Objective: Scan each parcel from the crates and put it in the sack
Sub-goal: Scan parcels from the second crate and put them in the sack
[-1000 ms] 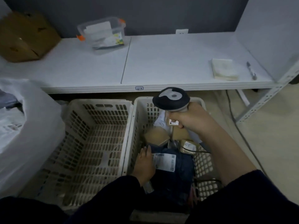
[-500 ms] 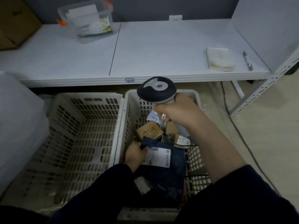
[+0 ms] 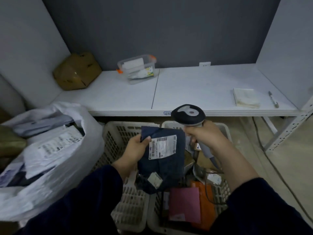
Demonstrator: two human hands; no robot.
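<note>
Scan step: my left hand (image 3: 135,150) grips navy parcel (image 3: 162,160); right hand (image 3: 205,136) clasps scanner (image 3: 188,114). Next: aim at label (image 3: 162,147), then sack (image 3: 50,150) at nine o'clock.

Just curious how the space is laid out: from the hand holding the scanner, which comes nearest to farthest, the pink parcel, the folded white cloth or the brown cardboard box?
From the right hand:
1. Pink flat parcel, below, in the crate.
2. Folded white cloth, right on the table.
3. Brown cardboard box, far left corner.

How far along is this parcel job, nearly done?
Partly. The sack already holds labelled parcels. The left hand holds up a dark parcel beside the scanner in the right hand. More parcels wait in the right crate.
</note>
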